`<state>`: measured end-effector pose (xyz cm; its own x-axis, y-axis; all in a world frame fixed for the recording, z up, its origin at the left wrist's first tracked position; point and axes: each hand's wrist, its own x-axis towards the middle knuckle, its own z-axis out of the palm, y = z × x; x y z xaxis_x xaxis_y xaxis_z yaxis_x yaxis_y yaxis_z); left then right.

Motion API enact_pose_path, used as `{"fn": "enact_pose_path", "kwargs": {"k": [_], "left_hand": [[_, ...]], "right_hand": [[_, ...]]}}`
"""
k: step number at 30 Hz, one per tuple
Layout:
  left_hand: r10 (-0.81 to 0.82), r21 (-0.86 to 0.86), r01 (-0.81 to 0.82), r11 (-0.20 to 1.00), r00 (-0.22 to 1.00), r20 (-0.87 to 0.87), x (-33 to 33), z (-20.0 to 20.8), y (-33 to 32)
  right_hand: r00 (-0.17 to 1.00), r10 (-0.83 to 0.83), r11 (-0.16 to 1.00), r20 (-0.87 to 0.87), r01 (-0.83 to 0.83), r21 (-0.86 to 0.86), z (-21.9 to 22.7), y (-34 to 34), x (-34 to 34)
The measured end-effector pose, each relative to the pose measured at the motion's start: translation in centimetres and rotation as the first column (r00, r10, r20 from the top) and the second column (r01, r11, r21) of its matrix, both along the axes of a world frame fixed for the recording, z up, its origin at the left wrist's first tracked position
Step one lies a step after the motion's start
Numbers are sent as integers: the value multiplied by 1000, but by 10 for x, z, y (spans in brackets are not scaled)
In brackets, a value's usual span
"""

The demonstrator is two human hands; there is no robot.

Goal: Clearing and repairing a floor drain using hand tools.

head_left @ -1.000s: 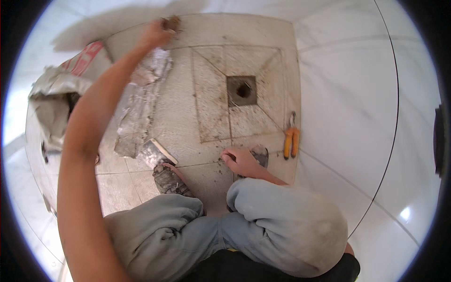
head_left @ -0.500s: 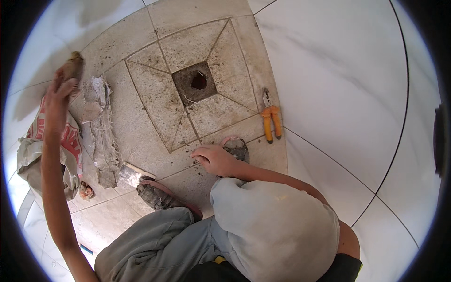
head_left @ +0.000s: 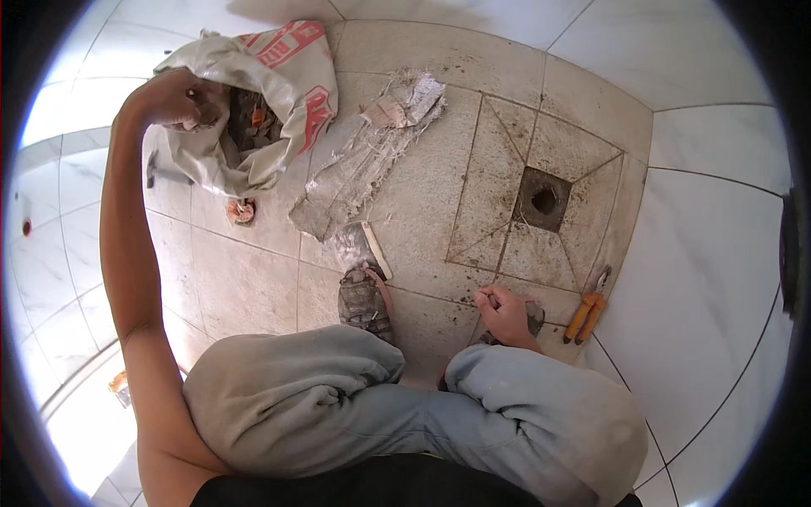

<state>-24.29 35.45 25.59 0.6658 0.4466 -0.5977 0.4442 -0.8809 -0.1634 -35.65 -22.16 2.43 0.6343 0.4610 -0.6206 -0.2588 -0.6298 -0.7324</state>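
The only print I can pick out is on the pale sack (head_left: 221, 64): bold red lettering (head_left: 318, 114), bent by folds, in two patches, one beyond and right of the left hand's (head_left: 176, 101) fingers (head_left: 203, 115), the other straight across to their right.

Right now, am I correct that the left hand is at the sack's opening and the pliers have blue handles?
Not quite: the head view shows the pliers have orange handles; the left hand is at the opening of the sack.

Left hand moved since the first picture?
Yes: the left hand has moved left, farther from the floor drain, and is now at the mouth of the sack.
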Motion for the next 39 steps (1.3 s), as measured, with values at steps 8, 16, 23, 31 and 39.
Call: {"fn": "enact_pose_path", "kwargs": {"k": [8,16,23,31,39], "left_hand": [[-57,-288,119,950,975,215,-8,-3,-19],[-335,-37,383,923,848,411,92,-91,-148],[-287,-21,346,938,808,515,75,-252,-149],[351,-614,61,787,774,527,89,-117,-90],[956,-963,218,157,213,204,38,13,-57]], "right_hand": [[993,-71,996,97,75,-39,-2,11,-7],[992,-61,998,113,64,-24,-6,9,-6],[990,-64,998,125,65,-7,1,13,-5],[998,-58,998,38,58,8,-4,14,2],[949,-216,903,230,104,418,48,66,107]]}}
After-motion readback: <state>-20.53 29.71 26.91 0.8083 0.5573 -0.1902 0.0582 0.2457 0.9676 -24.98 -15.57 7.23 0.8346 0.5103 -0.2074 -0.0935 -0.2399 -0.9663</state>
